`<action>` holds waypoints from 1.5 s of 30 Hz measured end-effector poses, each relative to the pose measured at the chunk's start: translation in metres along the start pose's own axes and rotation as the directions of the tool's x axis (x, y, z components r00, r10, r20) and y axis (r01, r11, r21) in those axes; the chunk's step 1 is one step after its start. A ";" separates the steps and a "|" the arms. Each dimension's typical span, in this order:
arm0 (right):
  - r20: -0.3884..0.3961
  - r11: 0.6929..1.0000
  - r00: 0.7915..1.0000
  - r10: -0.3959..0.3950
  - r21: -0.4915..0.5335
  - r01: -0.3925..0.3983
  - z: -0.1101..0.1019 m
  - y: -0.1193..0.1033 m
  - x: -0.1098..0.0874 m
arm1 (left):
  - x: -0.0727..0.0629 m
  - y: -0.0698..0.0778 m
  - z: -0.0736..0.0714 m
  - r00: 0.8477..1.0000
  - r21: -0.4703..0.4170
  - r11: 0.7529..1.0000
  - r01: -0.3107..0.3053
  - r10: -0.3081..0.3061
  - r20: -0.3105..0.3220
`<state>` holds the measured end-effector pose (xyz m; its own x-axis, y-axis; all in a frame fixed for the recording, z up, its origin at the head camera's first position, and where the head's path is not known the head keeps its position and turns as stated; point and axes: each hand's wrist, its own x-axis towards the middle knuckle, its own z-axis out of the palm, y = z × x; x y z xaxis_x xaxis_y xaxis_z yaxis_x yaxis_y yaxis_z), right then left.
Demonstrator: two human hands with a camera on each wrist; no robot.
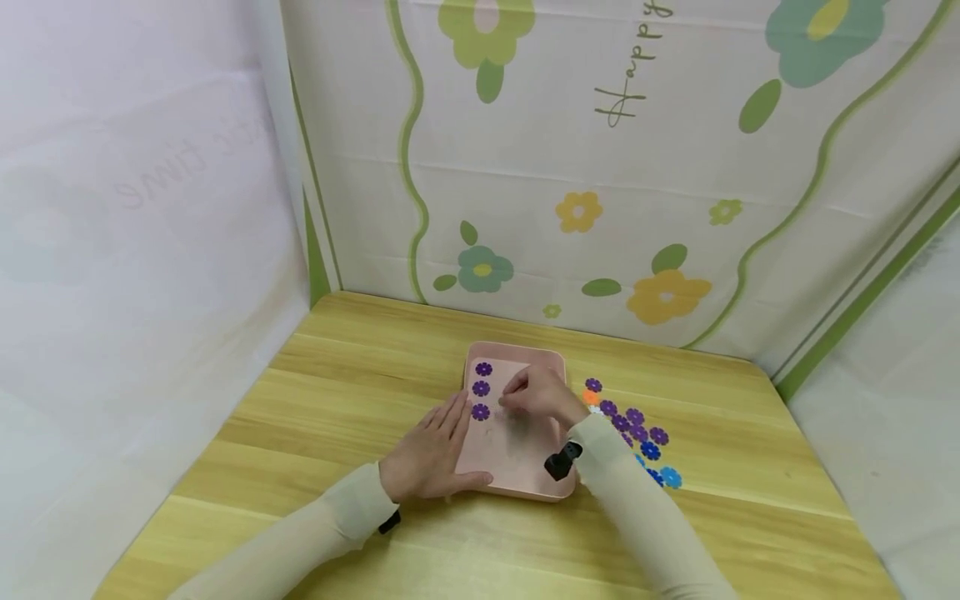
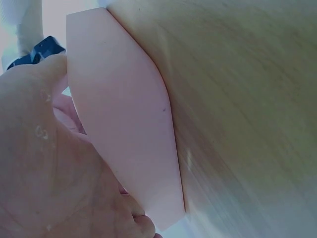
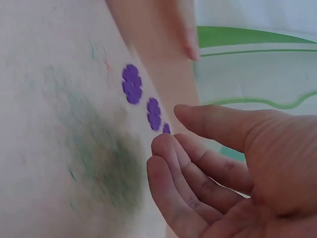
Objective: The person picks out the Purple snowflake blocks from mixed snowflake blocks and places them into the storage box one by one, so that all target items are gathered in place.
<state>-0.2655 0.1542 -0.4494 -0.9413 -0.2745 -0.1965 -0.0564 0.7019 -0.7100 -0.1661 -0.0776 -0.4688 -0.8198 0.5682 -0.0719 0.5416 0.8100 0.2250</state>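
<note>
Right, my left hand (image 1: 429,454) lies flat, fingers straight, steadying the pink tray (image 1: 517,483). My right hand (image 1: 542,394) hovers loosely curled, holding nothing (I think), over thin, light purple flowers (image 1: 481,389) — best pinched by the edges.

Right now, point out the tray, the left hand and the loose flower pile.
tray (image 1: 517,467), head view, bare near floor.
left hand (image 1: 426,457), head view, back of hand.
flower pile (image 1: 638,432), head view, purple flower mid-pile.

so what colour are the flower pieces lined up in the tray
Purple: three flower pieces in a column along the pink tray left side, clearest in the head view.
</note>
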 end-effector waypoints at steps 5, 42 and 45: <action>-0.032 0.996 0.999 -0.040 -0.079 0.038 -0.028 0.000 -0.004 | 0.000 -0.001 -0.001 1.000 -0.009 1.000 0.004 -0.004 0.011; -0.017 0.943 0.999 0.048 -0.328 -0.051 -0.103 0.121 0.012 | 0.001 -0.001 0.000 1.000 0.021 1.000 -0.001 0.000 0.024; -0.016 0.948 0.998 0.062 -0.311 -0.064 -0.104 0.122 0.013 | 0.001 -0.002 0.000 1.000 0.017 1.000 -0.004 0.003 0.016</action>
<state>-0.3196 0.3042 -0.4682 -0.9483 -0.2195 -0.2293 -0.0966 0.8877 -0.4502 -0.1674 -0.0785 -0.4693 -0.8148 0.5731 -0.0870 0.5476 0.8103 0.2087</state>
